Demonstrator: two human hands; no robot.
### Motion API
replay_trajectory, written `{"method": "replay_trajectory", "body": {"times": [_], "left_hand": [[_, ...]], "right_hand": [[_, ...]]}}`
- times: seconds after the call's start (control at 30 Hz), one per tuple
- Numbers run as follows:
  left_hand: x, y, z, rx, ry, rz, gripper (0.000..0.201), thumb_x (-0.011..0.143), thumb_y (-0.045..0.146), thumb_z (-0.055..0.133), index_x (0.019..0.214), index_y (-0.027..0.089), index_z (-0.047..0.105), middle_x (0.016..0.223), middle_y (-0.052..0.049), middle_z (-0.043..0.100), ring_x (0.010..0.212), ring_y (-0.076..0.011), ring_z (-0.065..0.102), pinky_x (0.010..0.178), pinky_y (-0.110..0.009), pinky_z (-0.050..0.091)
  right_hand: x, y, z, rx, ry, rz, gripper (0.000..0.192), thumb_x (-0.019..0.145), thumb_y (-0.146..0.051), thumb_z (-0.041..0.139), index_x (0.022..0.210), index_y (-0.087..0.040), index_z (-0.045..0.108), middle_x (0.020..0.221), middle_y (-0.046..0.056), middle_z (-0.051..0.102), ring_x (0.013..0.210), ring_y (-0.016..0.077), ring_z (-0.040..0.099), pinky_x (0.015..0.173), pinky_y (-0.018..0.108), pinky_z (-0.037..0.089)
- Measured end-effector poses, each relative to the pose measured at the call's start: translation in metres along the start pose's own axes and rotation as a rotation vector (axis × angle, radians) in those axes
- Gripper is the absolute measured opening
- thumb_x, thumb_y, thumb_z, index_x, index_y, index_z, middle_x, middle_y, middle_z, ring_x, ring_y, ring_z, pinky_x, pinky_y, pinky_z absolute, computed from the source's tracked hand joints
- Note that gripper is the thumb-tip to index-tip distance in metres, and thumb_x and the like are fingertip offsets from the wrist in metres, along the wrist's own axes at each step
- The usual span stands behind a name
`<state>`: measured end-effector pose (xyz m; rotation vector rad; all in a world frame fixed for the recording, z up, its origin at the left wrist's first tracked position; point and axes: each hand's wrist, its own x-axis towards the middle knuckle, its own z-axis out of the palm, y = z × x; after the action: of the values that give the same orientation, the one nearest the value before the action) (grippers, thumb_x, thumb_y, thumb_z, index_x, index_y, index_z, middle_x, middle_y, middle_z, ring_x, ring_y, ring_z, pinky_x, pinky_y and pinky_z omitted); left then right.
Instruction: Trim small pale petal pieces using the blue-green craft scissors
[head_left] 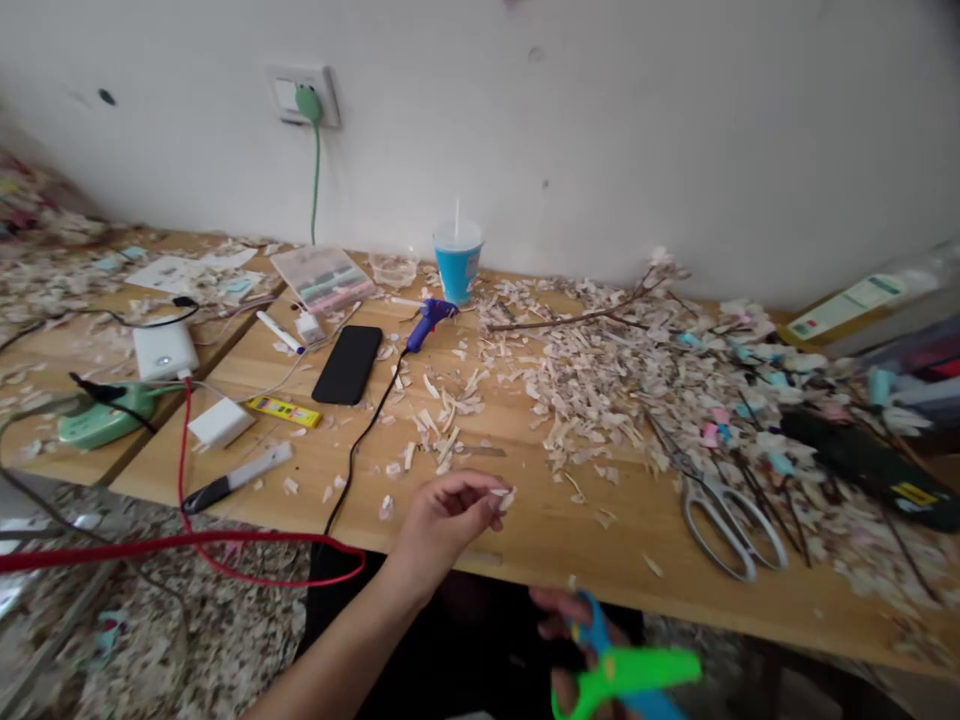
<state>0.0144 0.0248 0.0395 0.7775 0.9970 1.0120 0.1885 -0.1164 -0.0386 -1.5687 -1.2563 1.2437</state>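
Your left hand (442, 520) pinches a paper scrap (504, 497); right hand (570, 640) grasps green scissors (622, 672); many cuttings (600, 380) behind already cover the desk (525, 540).

L hand (442, 520) pinches paper scrap (504, 497); R hand (577, 640) grips green-blue scissors (622, 672).

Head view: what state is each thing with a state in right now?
Left hand: fingers pinching a small pale scrap.
Right hand: gripping green and blue scissors, blades shut.
Metal scissors: lying on the table, unheld.
Phone: screen dark.
Green plug: in the wall socket.
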Motion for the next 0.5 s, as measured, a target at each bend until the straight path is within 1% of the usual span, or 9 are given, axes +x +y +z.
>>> {"method": "replay_trajectory", "body": {"times": [0.03, 0.07, 0.1, 0.13, 0.2, 0.27, 0.33, 0.4, 0.5], "left_hand": [[-0.003, -0.001, -0.001, 0.011, -0.018, -0.014, 0.022, 0.071, 0.034, 0.078, 0.082, 0.016, 0.073, 0.065, -0.001, 0.067, 0.059, -0.0100, 0.060, 0.061, -0.021, 0.047], [-0.006, -0.001, -0.002, 0.023, -0.038, -0.031, 0.022, 0.072, 0.035, 0.077, 0.084, 0.017, 0.073, 0.065, -0.001, 0.067, 0.060, -0.0101, 0.060, 0.062, -0.021, 0.047], [-0.008, -0.002, -0.003, 0.038, -0.056, -0.042, 0.022, 0.074, 0.035, 0.075, 0.085, 0.017, 0.073, 0.066, -0.001, 0.067, 0.061, -0.0104, 0.060, 0.063, -0.022, 0.048], [-0.010, -0.003, -0.004, 0.058, -0.072, -0.047, 0.021, 0.076, 0.035, 0.073, 0.086, 0.017, 0.073, 0.067, -0.001, 0.067, 0.061, -0.0106, 0.060, 0.064, -0.022, 0.048], [-0.015, -0.004, -0.007, 0.113, -0.084, -0.031, 0.021, 0.079, 0.036, 0.070, 0.087, 0.017, 0.073, 0.070, -0.001, 0.067, 0.063, -0.0112, 0.060, 0.065, -0.023, 0.049], [-0.019, -0.005, -0.011, 0.175, -0.074, 0.013, 0.020, 0.080, 0.035, 0.069, 0.088, 0.017, 0.074, 0.076, -0.003, 0.068, 0.070, -0.0132, 0.062, 0.069, -0.024, 0.050], [-0.023, -0.007, -0.013, 0.222, -0.054, 0.046, 0.018, 0.081, 0.033, 0.068, 0.088, 0.017, 0.074, 0.086, -0.005, 0.070, 0.080, -0.0163, 0.064, 0.075, -0.026, 0.051], [-0.026, -0.009, -0.014, 0.247, -0.020, 0.037, 0.019, 0.080, 0.032, 0.069, 0.090, 0.017, 0.074, 0.092, -0.007, 0.071, 0.086, -0.0188, 0.066, 0.079, -0.028, 0.051], [-0.028, -0.012, -0.014, 0.255, 0.013, -0.009, 0.024, 0.077, 0.032, 0.073, 0.095, 0.017, 0.072, 0.088, -0.007, 0.072, 0.083, -0.0191, 0.066, 0.078, -0.029, 0.051]], "right_hand": [[0.009, -0.022, 0.004, 0.131, 0.139, 0.027, 0.042, 0.077, -0.047, 0.067, 0.113, -0.027, 0.063, 0.121, 0.011, 0.065, 0.094, 0.0278, 0.067, 0.082, 0.042, 0.056], [0.019, -0.043, 0.009, 0.264, 0.245, 0.044, 0.043, 0.079, -0.044, 0.068, 0.118, -0.028, 0.059, 0.124, 0.010, 0.063, 0.102, 0.0275, 0.065, 0.085, 0.042, 0.055], [0.029, -0.063, 0.013, 0.375, 0.299, 0.038, 0.044, 0.079, -0.041, 0.069, 0.120, -0.029, 0.056, 0.125, 0.009, 0.062, 0.108, 0.0265, 0.063, 0.090, 0.041, 0.054], [0.038, -0.081, 0.017, 0.460, 0.315, 0.034, 0.044, 0.079, -0.039, 0.071, 0.118, -0.030, 0.054, 0.127, 0.008, 0.061, 0.109, 0.0249, 0.063, 0.092, 0.041, 0.053], [0.052, -0.104, 0.024, 0.556, 0.270, 0.030, 0.045, 0.076, -0.033, 0.074, 0.116, -0.029, 0.053, 0.119, 0.006, 0.064, 0.107, 0.0229, 0.064, 0.091, 0.038, 0.053], [0.060, -0.112, 0.028, 0.603, 0.167, 0.027, 0.050, 0.073, -0.028, 0.077, 0.116, -0.029, 0.052, 0.111, 0.005, 0.067, 0.104, 0.0217, 0.066, 0.087, 0.035, 0.055], [0.062, -0.110, 0.030, 0.620, 0.094, 0.039, 0.051, 0.071, -0.027, 0.079, 0.114, -0.028, 0.053, 0.104, 0.003, 0.069, 0.100, 0.0207, 0.067, 0.085, 0.033, 0.056], [0.063, -0.106, 0.031, 0.598, 0.087, 0.056, 0.048, 0.070, -0.029, 0.080, 0.111, -0.027, 0.055, 0.099, 0.003, 0.070, 0.095, 0.0203, 0.068, 0.083, 0.033, 0.057], [0.065, -0.105, 0.032, 0.501, 0.123, 0.045, 0.044, 0.071, -0.033, 0.078, 0.109, -0.025, 0.056, 0.091, 0.003, 0.071, 0.085, 0.0204, 0.070, 0.074, 0.032, 0.060]]}}
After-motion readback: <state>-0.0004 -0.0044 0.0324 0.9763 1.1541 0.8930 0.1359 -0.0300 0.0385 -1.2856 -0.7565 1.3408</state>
